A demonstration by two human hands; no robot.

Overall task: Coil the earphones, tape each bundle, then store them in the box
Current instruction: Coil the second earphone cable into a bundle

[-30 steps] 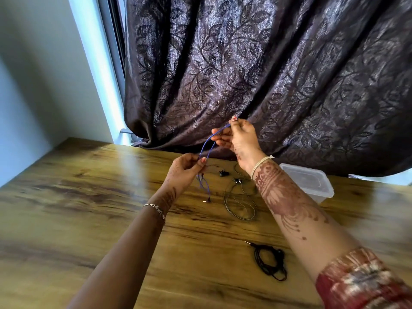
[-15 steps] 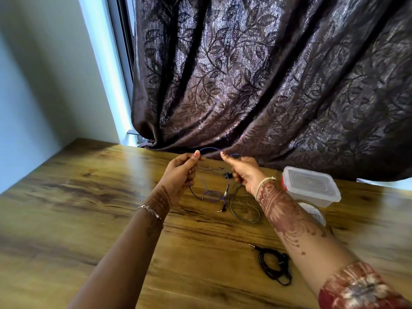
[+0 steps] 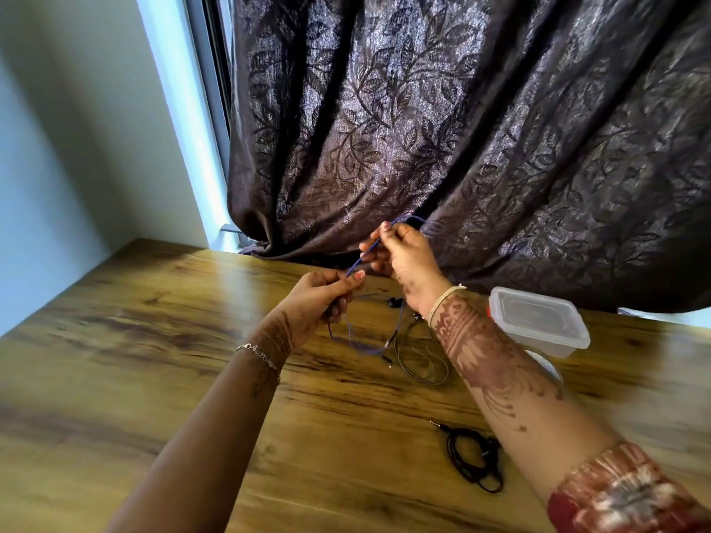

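My left hand (image 3: 321,298) pinches the blue earphone cord (image 3: 367,252) above the wooden table (image 3: 154,340), and loops of that cord hang below its fingers. My right hand (image 3: 400,251) is raised a little higher and to the right, pinching the same cord so a short length runs taut between the two hands. A grey earphone (image 3: 421,357) lies loosely coiled on the table under my right wrist. A black earphone (image 3: 475,459) lies bundled nearer to me on the right. The clear plastic box (image 3: 538,321) with its lid on stands at the right.
A dark leaf-patterned curtain (image 3: 442,128) hangs down onto the table's far edge, just behind my hands. A white roll of tape (image 3: 546,369) peeks out beside my right forearm, in front of the box. A pale wall stands on the left.
My right hand has lifted from near the table, drawing the blue cord up and away from my left hand. My left hand has stayed about where it was.
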